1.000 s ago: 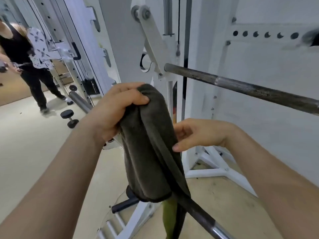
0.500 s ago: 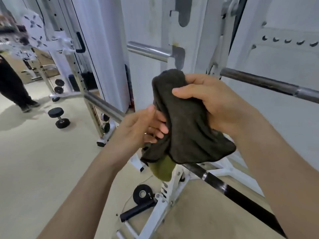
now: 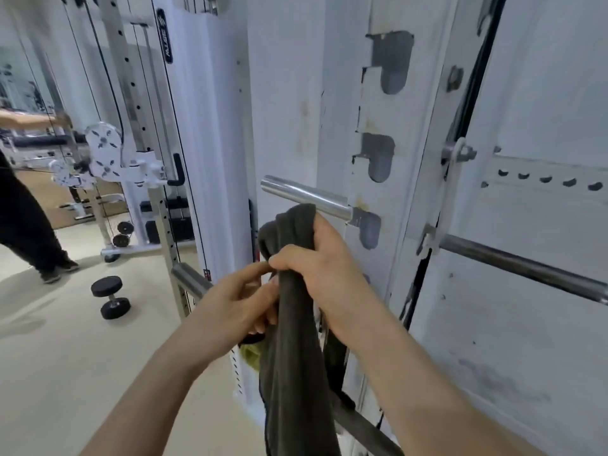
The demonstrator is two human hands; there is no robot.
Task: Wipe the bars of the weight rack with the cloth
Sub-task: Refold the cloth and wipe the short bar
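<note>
Two hands meet at our dark grey cloth point(image 3: 296, 350), in front of the white weight rack point(image 3: 388, 133). Left to right: a black dumbbell point(image 3: 111, 297) lies on the floor; our left hand point(image 3: 237, 301) pinches the cloth's edge with curled fingers; our right hand point(image 3: 324, 271) is closed around the bunched cloth, just below a chrome peg point(image 3: 306, 196). A dark barbell bar point(image 3: 523, 267) runs off to the right.
</note>
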